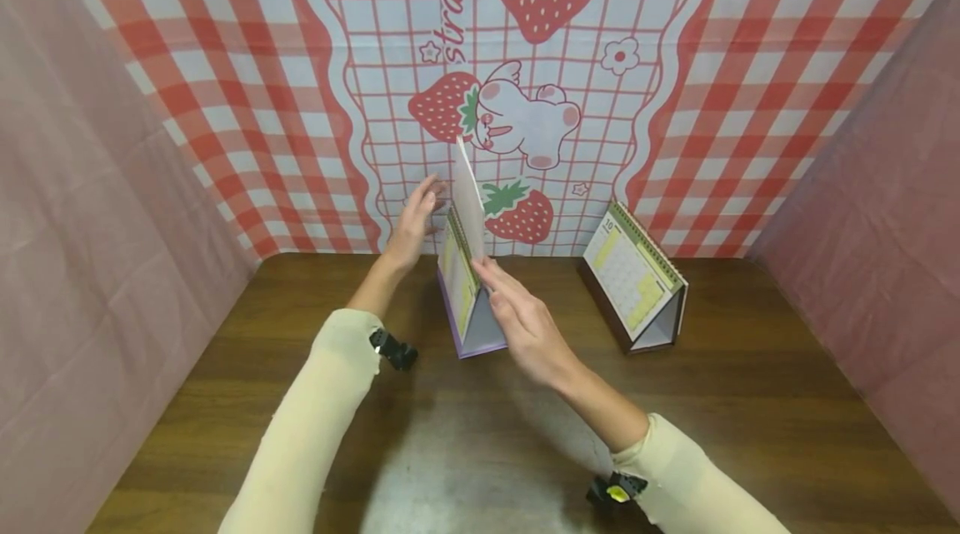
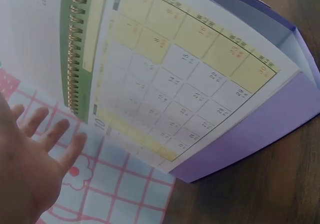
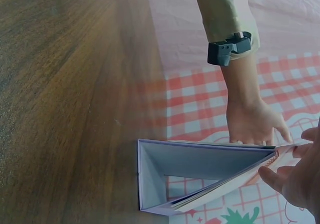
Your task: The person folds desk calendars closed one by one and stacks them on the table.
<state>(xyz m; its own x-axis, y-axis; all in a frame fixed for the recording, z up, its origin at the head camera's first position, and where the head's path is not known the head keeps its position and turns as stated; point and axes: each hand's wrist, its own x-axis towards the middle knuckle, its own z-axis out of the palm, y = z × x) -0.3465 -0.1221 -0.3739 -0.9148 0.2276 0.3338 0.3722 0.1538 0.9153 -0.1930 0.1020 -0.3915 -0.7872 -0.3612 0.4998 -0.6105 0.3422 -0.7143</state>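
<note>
A purple-based desk calendar (image 1: 459,280) stands on the table with one white page (image 1: 469,201) raised upright above its spiral binding. The left wrist view shows its month grid (image 2: 175,88) headed 10 and the coil (image 2: 74,58). My left hand (image 1: 408,226) is held beside the calendar's left face, fingers spread and apart from the paper. On the other side, my right hand (image 1: 528,330) has its straight fingers against the raised page close to the binding. The hollow triangular end (image 3: 200,161) of the calendar shows in the right wrist view.
A second desk calendar (image 1: 633,276) with a dark base stands to the right on the wooden table (image 1: 300,434). A strawberry-print checked cloth (image 1: 240,101) hangs behind the table. Pink cloths (image 1: 97,226) border both sides.
</note>
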